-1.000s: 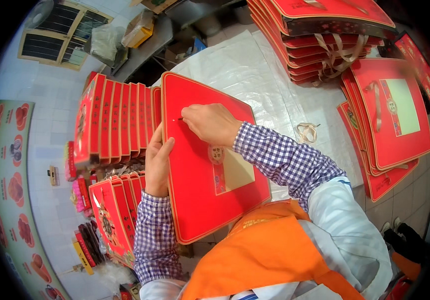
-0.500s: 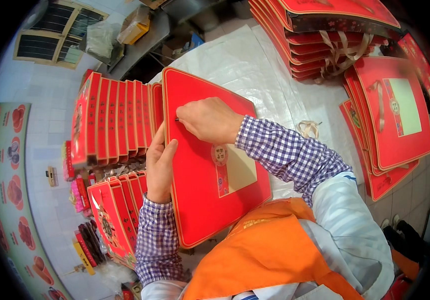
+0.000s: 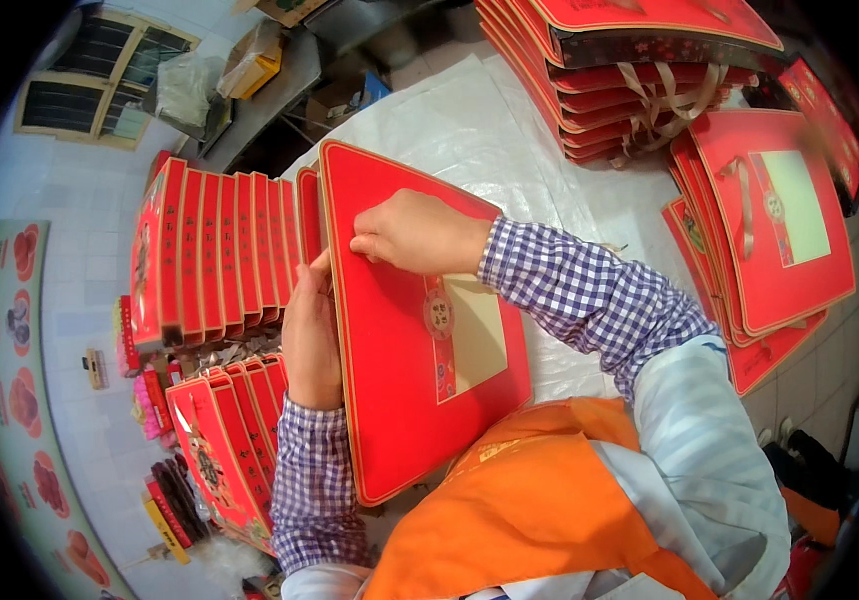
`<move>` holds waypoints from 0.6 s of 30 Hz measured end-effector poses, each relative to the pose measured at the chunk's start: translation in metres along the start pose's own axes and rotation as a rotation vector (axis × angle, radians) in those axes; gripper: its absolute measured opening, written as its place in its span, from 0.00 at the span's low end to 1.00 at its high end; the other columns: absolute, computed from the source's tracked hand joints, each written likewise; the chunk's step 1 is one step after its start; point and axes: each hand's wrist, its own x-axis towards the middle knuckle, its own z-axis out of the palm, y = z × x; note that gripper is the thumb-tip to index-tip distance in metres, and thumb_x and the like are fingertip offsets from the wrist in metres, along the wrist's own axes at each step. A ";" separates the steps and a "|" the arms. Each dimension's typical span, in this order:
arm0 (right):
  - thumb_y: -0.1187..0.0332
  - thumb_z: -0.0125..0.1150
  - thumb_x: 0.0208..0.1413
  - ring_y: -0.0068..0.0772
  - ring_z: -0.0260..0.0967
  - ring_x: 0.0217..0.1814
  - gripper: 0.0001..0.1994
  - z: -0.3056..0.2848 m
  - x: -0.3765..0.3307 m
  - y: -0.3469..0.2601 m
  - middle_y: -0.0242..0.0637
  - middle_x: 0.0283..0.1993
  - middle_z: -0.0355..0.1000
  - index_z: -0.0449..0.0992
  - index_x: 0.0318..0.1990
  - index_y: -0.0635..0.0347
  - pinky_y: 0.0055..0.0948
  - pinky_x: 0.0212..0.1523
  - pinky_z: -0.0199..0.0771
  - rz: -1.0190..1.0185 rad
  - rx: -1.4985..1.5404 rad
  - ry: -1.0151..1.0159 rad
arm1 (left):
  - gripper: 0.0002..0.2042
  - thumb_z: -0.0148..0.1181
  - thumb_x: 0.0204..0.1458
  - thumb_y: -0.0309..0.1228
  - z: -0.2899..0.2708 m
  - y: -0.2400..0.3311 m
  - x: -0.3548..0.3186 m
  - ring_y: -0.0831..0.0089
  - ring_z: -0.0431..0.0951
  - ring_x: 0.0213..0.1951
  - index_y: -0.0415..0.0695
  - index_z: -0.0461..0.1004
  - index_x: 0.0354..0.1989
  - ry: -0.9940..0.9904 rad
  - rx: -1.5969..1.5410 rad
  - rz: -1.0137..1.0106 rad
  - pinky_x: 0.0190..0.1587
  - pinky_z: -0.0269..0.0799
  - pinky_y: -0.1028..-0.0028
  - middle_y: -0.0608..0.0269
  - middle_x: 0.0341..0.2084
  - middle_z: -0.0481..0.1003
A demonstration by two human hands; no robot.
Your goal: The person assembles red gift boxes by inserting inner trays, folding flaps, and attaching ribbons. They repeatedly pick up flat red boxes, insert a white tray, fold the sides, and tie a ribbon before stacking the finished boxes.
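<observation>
A large flat red gift box [image 3: 400, 350] with a gold rim and a cream window label lies tilted in front of me on the white-covered table [image 3: 470, 130]. My left hand [image 3: 312, 335] grips its left edge, thumb against the side. My right hand [image 3: 420, 232] rests on its upper face, fingers curled and pinching at the top left part near the edge. Both sleeves are blue-checked, and an orange apron fills the bottom of the view.
A row of red boxes [image 3: 215, 250] stands on edge just left of the held box, with another row [image 3: 225, 440] below it. Stacks of flat red boxes [image 3: 640, 60] and red bags [image 3: 770, 220] lie at the top right and right.
My right hand has slid a little left and down toward the box's left edge. The box has tipped slightly closer to me.
</observation>
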 end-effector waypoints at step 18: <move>0.69 0.51 0.53 0.46 0.74 0.29 0.14 -0.003 -0.019 -0.008 0.45 0.28 0.75 0.75 0.47 0.58 0.43 0.29 0.72 -0.149 -0.287 0.295 | 0.11 0.50 0.64 0.34 0.001 -0.024 0.035 0.80 0.76 0.32 0.38 0.69 0.43 0.070 0.317 -0.030 0.32 0.73 0.80 0.62 0.34 0.76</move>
